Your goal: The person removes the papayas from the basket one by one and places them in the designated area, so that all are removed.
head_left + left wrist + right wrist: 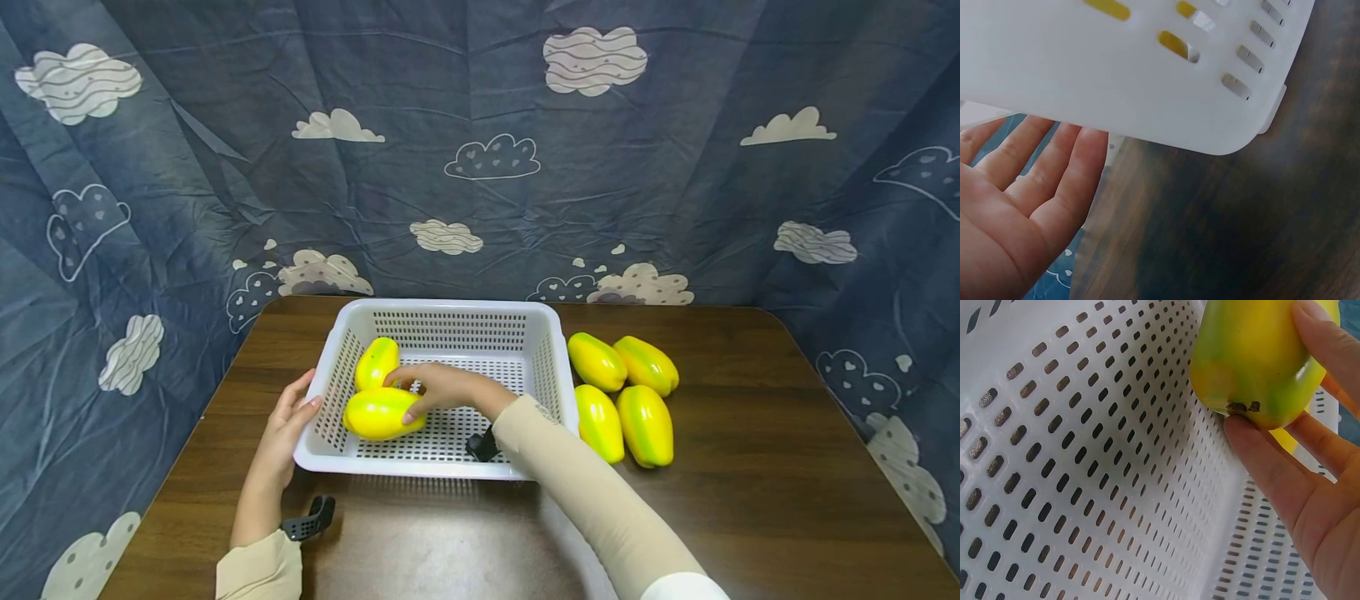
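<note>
Cloud-printed cloth (498, 108) hangs behind the bench (757, 433); the right hand (442, 386) grips a yellow fruit (378, 414) inside the white basket (420, 469), whose side the left hand (283, 429) touches, fingers outstretched.

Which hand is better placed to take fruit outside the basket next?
Probably the right hand, after releasing its fruit: outside fruits lie nearer it; the left hand is at the basket's left rim.

Basket (450, 305): no brand name legible on its rim or walls.
Yellow fruit (378, 414): no readable label or number.
Backdrop (412, 83): no words to be read across the cloth.
</note>
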### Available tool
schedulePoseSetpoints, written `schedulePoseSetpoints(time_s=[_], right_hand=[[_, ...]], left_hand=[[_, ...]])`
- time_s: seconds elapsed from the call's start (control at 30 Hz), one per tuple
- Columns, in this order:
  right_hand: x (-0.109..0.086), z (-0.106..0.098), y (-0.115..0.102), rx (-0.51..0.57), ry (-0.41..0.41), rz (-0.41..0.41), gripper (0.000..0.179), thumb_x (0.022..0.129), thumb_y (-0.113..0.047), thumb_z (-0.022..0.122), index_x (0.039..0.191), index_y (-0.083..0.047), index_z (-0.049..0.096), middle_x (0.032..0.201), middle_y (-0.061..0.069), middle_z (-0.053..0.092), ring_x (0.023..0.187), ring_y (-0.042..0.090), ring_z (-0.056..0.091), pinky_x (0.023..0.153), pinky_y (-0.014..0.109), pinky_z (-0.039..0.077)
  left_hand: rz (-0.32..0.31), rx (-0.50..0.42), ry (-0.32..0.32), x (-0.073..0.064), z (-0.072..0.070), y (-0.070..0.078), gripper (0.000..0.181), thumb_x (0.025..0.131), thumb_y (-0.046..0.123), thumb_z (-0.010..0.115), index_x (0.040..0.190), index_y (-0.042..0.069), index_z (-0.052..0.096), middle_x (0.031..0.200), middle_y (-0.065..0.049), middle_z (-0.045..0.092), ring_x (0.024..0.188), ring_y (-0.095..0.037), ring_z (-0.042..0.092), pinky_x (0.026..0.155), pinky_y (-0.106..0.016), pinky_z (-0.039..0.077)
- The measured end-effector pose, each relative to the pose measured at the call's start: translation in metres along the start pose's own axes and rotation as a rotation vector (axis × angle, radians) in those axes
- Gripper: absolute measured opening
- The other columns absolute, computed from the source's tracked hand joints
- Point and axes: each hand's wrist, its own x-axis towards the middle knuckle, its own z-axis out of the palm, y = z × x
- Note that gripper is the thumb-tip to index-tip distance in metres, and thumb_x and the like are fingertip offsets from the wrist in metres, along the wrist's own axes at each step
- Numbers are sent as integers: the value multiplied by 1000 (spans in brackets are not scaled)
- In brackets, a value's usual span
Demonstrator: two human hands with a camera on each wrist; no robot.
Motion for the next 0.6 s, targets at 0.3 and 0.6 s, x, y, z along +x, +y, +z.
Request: schedulePoseSetpoints(time_s=[0.3, 0.6], right_hand=[[-8, -4, 1, 92, 50, -36, 58, 74, -16, 74, 126, -18, 49, 115, 2, 55, 102, 13, 50, 87, 28, 40], [-17, -12, 1, 198, 134, -102, 58, 74, -15, 74, 127, -14, 49, 119, 1, 53, 104, 16, 49, 86, 33, 42]], left_hand=[[9, -20, -1, 0, 0, -1, 51, 95, 22, 44, 141, 12, 23, 114, 2, 50, 91, -11, 58, 71, -33, 50], [7, -4, 3, 0, 0, -1, 51, 95, 23, 44, 141, 12, 23, 123, -13, 43, 91, -12, 57, 72, -33, 50]])
